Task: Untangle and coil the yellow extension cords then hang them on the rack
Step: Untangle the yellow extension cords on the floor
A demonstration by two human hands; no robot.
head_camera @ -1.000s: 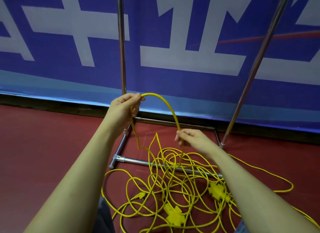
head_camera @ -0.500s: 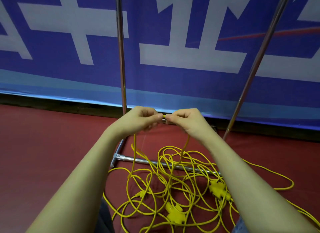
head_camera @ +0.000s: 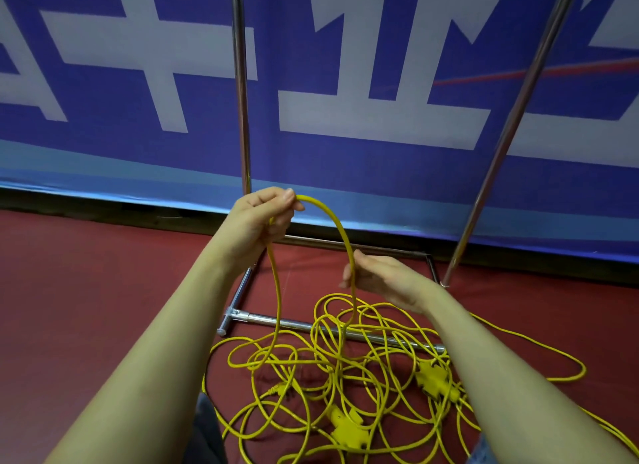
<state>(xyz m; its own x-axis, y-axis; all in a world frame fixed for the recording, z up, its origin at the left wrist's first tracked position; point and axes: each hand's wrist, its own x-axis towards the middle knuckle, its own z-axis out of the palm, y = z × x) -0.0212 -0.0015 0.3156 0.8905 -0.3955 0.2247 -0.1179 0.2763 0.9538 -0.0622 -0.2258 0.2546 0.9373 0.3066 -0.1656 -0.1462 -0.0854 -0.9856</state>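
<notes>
While the left hand (head_camera: pixel 257 221) is raised in front of the rack (head_camera: pixel 242 118), its curled fingers and thumb pinch a strand of the yellow extension cords (head_camera: pixel 332 370), which arches over to the right hand (head_camera: pixel 383 278). That hand sits lower, its fingers loosely extended with the strand running between thumb and fingers; whether it truly grips, I cannot tell. Most of the cord lies tangled on the red floor (head_camera: pixel 86 308) across the rack's base bar, two yellow socket blocks (head_camera: pixel 347 429) among the loops.
</notes>
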